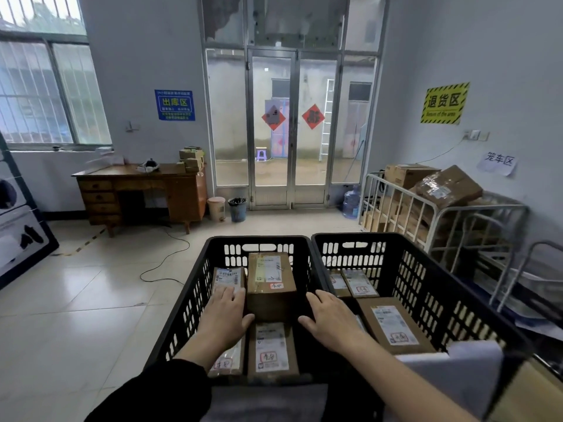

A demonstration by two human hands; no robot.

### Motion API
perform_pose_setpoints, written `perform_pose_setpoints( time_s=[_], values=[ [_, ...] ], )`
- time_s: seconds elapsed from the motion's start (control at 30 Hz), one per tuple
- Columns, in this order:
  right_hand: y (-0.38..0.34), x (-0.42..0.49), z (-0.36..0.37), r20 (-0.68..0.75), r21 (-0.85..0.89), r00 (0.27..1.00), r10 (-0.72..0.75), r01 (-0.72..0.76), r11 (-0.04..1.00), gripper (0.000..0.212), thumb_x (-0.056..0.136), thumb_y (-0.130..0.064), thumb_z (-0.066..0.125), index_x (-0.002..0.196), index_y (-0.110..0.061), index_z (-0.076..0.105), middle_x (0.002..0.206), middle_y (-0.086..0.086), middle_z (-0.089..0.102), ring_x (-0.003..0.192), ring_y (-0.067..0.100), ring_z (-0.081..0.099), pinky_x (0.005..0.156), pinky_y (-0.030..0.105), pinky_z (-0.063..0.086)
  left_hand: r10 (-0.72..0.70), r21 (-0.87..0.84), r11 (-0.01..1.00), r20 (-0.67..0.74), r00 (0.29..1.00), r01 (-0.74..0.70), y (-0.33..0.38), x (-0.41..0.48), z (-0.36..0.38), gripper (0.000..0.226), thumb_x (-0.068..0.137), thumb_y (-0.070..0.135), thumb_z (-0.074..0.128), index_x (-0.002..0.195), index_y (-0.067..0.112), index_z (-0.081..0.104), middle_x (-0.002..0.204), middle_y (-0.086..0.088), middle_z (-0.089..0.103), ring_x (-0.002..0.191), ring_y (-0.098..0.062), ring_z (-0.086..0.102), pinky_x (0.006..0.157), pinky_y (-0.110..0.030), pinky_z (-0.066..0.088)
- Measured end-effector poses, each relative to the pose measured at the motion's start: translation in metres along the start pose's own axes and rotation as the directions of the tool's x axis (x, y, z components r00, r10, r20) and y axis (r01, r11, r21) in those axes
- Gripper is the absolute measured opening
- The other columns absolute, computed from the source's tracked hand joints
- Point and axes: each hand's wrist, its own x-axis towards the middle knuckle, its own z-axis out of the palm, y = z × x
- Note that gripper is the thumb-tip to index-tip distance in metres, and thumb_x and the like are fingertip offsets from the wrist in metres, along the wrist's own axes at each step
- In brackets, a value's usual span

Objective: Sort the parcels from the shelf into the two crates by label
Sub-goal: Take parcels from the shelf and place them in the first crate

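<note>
Two black slotted crates stand side by side in front of me, the left crate (189, 300) and the right crate (438, 287). The left crate holds several brown labelled parcels; a taller parcel (271, 284) stands in the middle and a flat parcel (271, 350) lies nearer me. My left hand (224, 318) and my right hand (330, 322) hover open on either side of the taller parcel, fingers spread, holding nothing. The right crate holds a large flat parcel (394, 325) and smaller parcels (359, 283) behind it. No shelf is in view.
A white metal cage cart (438, 214) full of cardboard boxes stands at the right wall. A wooden desk (140, 193) sits at the back left, two bins (237, 208) and a water bottle (352, 202) by the glass doors. A cable (164, 260) trails over the tiled floor.
</note>
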Motion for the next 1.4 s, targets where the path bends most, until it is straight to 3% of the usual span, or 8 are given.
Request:
perform_pose_setpoints(
  time_s=[0.3, 0.5, 0.63, 0.87, 1.03, 1.23, 1.4],
  values=[
    [0.033, -0.107, -0.015, -0.058, -0.013, 0.99, 0.128, -0.129, 0.992, 0.063, 0.095, -0.044, 0.041, 0.147, -0.013, 0.021, 0.152, 0.009, 0.027, 0.141, 0.024, 0.022, 0.115, 0.036, 0.022, 0.144, -0.039, 0.989, 0.0, 0.99, -0.144, 0.07, -0.072, -0.022, 0.067, 0.094, 0.044, 0.041, 0.147, 0.01, 0.017, 0.154, -0.01, 0.022, 0.144, -0.023, 0.015, 0.119, -0.032, 0.011],
    [0.065, -0.177, -0.025, -0.107, 0.019, 0.964, 0.243, -0.242, 0.97, 0.059, 0.094, -0.043, 0.043, 0.143, -0.014, 0.027, 0.146, 0.007, 0.036, 0.133, 0.024, 0.035, 0.108, 0.035, 0.033, 0.26, -0.125, 0.958, 0.009, 0.965, -0.257, 0.122, -0.113, -0.017, 0.067, 0.095, 0.043, 0.042, 0.147, 0.011, 0.018, 0.154, -0.007, 0.024, 0.144, -0.022, 0.014, 0.119, -0.032, 0.014],
    [0.089, -0.226, -0.035, -0.117, 0.012, 0.931, 0.347, -0.348, 0.937, 0.058, 0.096, -0.04, 0.042, 0.145, -0.013, 0.024, 0.148, 0.008, 0.033, 0.135, 0.024, 0.033, 0.11, 0.034, 0.031, 0.341, -0.169, 0.925, -0.03, 0.94, -0.341, 0.165, -0.132, -0.022, 0.064, 0.094, 0.041, 0.045, 0.146, 0.012, 0.022, 0.151, -0.004, 0.028, 0.143, -0.02, 0.018, 0.117, -0.03, 0.017],
    [0.136, -0.308, -0.068, -0.167, 0.009, 0.837, 0.522, -0.528, 0.849, 0.06, 0.095, -0.041, 0.04, 0.144, -0.012, 0.024, 0.147, 0.011, 0.033, 0.133, 0.027, 0.035, 0.107, 0.036, 0.033, 0.504, -0.188, 0.842, -0.06, 0.861, -0.506, 0.254, -0.156, -0.032, 0.064, 0.091, 0.043, 0.048, 0.144, 0.012, 0.027, 0.148, -0.004, 0.034, 0.14, -0.02, 0.026, 0.115, -0.03, 0.022],
    [0.172, -0.375, -0.104, -0.252, -0.015, 0.76, 0.599, -0.621, 0.783, 0.062, 0.096, -0.043, 0.039, 0.146, -0.012, 0.021, 0.151, 0.01, 0.027, 0.14, 0.024, 0.025, 0.114, 0.034, 0.023, 0.625, -0.216, 0.742, -0.116, 0.772, -0.634, 0.329, -0.181, -0.056, 0.061, 0.089, 0.044, 0.052, 0.138, 0.013, 0.034, 0.14, -0.005, 0.041, 0.132, -0.021, 0.034, 0.107, -0.03, 0.031],
    [0.213, -0.479, -0.144, -0.326, -0.008, 0.675, 0.662, -0.702, 0.712, 0.058, 0.097, -0.037, 0.038, 0.146, -0.012, 0.021, 0.151, 0.008, 0.027, 0.139, 0.022, 0.025, 0.113, 0.033, 0.022, 0.71, -0.286, 0.635, -0.15, 0.688, -0.718, 0.432, -0.232, -0.077, 0.073, 0.09, 0.049, 0.048, 0.147, 0.013, 0.021, 0.15, -0.003, 0.029, 0.141, -0.02, 0.022, 0.115, -0.031, 0.023],
    [0.246, -0.577, -0.163, -0.361, 0.005, 0.579, 0.732, -0.783, 0.622, 0.058, 0.098, -0.038, 0.036, 0.148, -0.013, 0.017, 0.154, 0.007, 0.022, 0.143, 0.021, 0.019, 0.116, 0.032, 0.018, 0.772, -0.329, 0.528, -0.198, 0.604, -0.783, 0.516, -0.286, -0.086, 0.071, 0.088, 0.047, 0.051, 0.145, 0.013, 0.025, 0.148, -0.003, 0.033, 0.141, -0.02, 0.022, 0.115, -0.03, 0.02]
  ],
)
